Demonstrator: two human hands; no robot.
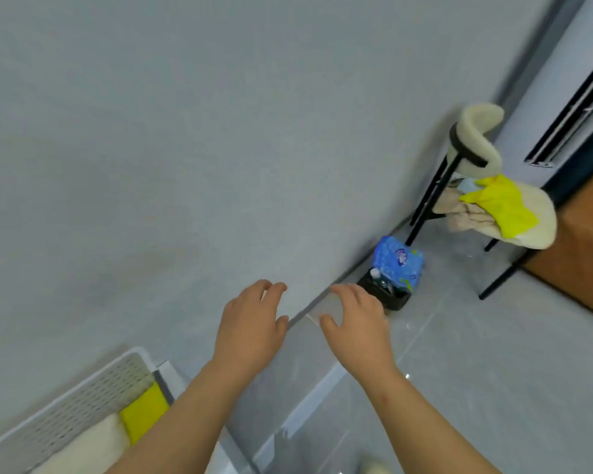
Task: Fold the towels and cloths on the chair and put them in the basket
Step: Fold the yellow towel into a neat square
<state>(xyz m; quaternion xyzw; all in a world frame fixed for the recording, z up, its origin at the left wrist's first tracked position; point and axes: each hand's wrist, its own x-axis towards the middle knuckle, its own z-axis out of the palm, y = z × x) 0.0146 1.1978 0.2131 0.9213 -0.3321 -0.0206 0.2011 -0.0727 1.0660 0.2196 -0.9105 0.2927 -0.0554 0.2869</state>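
Leftmost, white perforated plastic basket (pixel 65 398), low corner, holding a folded yellow cloth (pixel 144 410) and cream towel (pixel 86 443), apparently stowed; left hand (pixel 250 323), empty, fingers loosely spread in mid-air; right hand (pixel 356 323) just beside it, likewise empty, both seemingly free for the next piece; black bin (pixel 391 295) against the wall; cream padded black-legged chair (pixel 541 234), well apart from the hands, bearing a crumpled yellow cloth (pixel 504 206) over a beige towel (pixel 466 213), unfolded

Half hidden under yellow cloth (pixel 500 210) on the chair (pixel 545 234): beige towel (pixel 466 217). Well apart from the chair, cut by picture's edge: basket (pixel 83 401).
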